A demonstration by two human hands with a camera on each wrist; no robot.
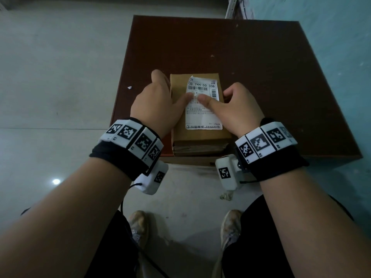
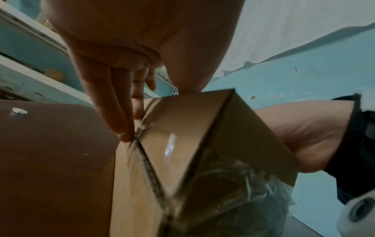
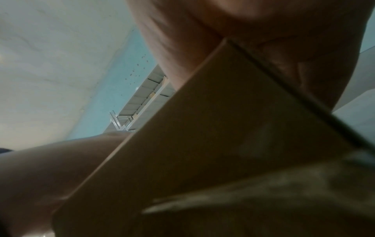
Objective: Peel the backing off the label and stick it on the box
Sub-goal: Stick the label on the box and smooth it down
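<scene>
A brown cardboard box (image 1: 200, 137) lies at the front edge of the dark brown table (image 1: 261, 77). A white shipping label (image 1: 202, 117) lies flat on its top; its far left corner looks slightly lifted. My left hand (image 1: 154, 105) is against the box's left side, fingers (image 2: 113, 109) straight down along it, thumb on the label. My right hand (image 1: 236, 109) curls over the right edge, thumb beside the left one on the label's middle. The wrist views show the box (image 2: 182, 128) (image 3: 202, 144) close up, with the right palm (image 3: 243, 32) against its edge.
A small white paper scrap (image 1: 129, 87) lies on the table left of the box. Pale tiled floor (image 1: 50, 77) runs to the left and a blue wall (image 1: 341, 47) stands to the right. My shoes (image 1: 138, 223) are below the table's front edge.
</scene>
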